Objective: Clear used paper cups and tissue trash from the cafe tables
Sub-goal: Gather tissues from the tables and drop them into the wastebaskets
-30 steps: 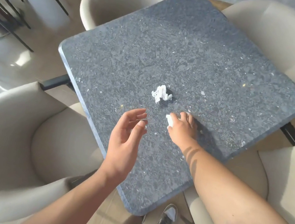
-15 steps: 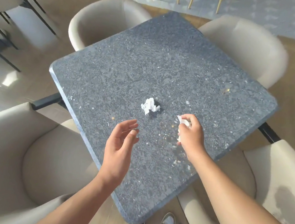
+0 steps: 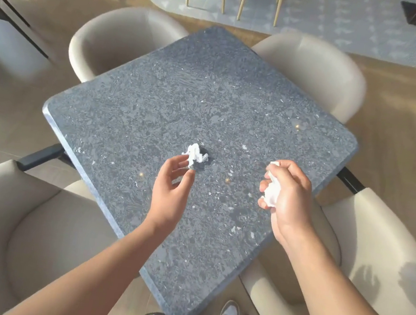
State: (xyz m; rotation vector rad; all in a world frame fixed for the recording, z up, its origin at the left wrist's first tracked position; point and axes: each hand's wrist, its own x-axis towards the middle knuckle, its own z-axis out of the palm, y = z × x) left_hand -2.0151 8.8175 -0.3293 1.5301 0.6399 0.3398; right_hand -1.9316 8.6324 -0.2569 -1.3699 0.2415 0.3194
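Note:
A crumpled white tissue lies near the middle of the grey speckled stone table. My left hand hovers just in front of it, fingers loosely curved, with the index fingertip and thumb at the tissue's near-left edge; no closed pinch shows. My right hand is raised over the table's right side, fingers curled round a second white tissue wad, which is partly hidden in the fist. No paper cup is in view.
Beige armchairs ring the table: far left, far right, near left, near right. A pale rug with wooden chair legs lies beyond. Dark metal furniture legs stand at the far left.
My right hand lifted its tissue wad off the table and drew right. My left hand reached forward to the tissue in the middle. The view tilted up.

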